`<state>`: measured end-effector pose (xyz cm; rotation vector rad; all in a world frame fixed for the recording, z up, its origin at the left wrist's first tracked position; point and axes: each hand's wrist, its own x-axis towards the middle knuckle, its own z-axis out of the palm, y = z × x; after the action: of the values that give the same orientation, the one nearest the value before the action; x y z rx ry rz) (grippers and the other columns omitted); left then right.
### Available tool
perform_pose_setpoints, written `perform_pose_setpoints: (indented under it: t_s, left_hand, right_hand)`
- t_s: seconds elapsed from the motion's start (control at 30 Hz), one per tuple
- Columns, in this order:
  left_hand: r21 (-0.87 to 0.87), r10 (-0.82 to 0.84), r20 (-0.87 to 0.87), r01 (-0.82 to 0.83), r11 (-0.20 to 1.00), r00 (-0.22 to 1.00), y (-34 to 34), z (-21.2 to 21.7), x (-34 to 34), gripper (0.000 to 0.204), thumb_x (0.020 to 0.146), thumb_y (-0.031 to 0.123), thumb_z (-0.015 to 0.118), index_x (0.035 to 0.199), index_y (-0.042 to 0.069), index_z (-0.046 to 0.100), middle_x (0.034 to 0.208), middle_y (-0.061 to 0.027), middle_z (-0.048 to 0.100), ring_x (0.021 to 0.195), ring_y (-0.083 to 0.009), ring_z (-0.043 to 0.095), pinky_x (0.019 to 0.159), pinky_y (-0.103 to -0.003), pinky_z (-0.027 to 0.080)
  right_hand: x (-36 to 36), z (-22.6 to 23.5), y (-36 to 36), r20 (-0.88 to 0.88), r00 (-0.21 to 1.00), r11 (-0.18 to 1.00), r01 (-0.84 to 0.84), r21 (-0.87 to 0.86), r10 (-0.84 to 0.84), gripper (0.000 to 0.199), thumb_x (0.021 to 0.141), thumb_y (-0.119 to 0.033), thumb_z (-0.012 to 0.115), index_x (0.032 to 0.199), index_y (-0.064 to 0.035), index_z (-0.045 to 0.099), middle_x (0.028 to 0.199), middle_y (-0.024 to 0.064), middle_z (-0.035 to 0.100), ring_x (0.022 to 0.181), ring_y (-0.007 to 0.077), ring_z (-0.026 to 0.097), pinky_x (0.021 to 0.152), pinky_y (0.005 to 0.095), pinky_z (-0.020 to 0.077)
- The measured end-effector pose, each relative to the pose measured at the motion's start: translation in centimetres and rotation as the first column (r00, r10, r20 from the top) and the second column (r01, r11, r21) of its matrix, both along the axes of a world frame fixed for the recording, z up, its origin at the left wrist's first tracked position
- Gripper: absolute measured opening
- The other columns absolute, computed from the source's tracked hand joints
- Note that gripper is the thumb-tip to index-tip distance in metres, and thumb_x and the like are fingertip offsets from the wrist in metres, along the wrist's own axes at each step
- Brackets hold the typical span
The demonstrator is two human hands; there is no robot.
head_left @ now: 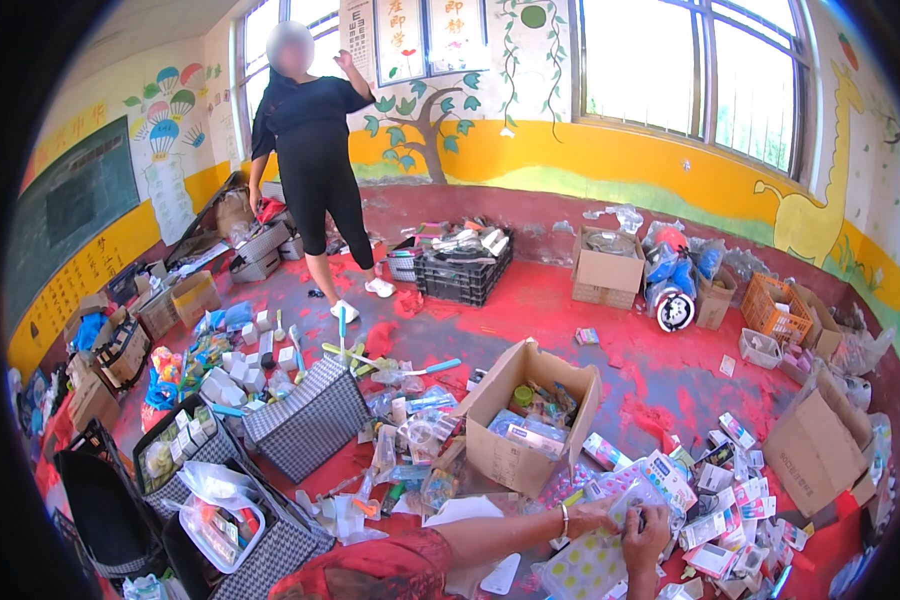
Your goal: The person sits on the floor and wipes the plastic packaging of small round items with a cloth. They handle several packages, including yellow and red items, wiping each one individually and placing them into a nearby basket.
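Note:
My left hand point(592, 519) reaches across from the lower middle, a band round its wrist. Its fingers are closed on the near edge of a clear plastic package point(638, 497). My right hand point(647, 538) comes up from the lower edge, fingers curled and pinching the same package. What is inside the package is too small to make out. Just below both hands lies a clear sheet with yellow-green round spots point(585, 566). A white card with colourful round pictures point(670, 478) is right behind the package.
An open cardboard box point(510, 450) full of small goods stands ahead of my hands. Small boxes point(735, 520) are heaped at right, near a tilted carton point(820, 445). Checkered fabric bins point(308, 418) fill the left. A person in black point(315, 150) stands near the far wall.

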<state>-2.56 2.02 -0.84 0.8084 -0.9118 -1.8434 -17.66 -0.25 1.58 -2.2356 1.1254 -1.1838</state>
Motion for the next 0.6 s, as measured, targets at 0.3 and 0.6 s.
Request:
perform_pose_setpoints:
  t_s: [0.3,0.6]
  left_hand:
    - [0.040,0.009,0.023,-0.010,0.999,1.000,0.8,2.2,0.5,0.084,0.070,-0.001,0.059,0.142,0.013,0.018,0.122,-0.0121,0.048,0.109,-0.0247,0.050,0.092,-0.039,0.043]
    - [-0.074,-0.055,0.238,0.075,0.994,0.970,0.3,0.9,-0.2,0.085,0.070,0.003,0.059,0.144,0.013,0.018,0.132,-0.0101,0.040,0.117,-0.0205,0.044,0.094,-0.035,0.039]
  right_hand:
    - [-1.4,-0.4,-1.8,-0.045,0.944,0.945,0.323,-0.049,-0.325,0.014,0.081,-0.013,0.057,0.091,-0.0028,0.059,0.086,0.0157,0.054,0.077,0.0357,0.055,0.066,0.0427,0.0440]
    - [-0.2,0.6,0.5,-0.061,0.995,0.996,0.085,0.020,-0.084,0.013,0.078,-0.014,0.061,0.084,-0.0019,0.059,0.083,0.0155,0.054,0.073,0.0344,0.056,0.063,0.0420,0.0438]
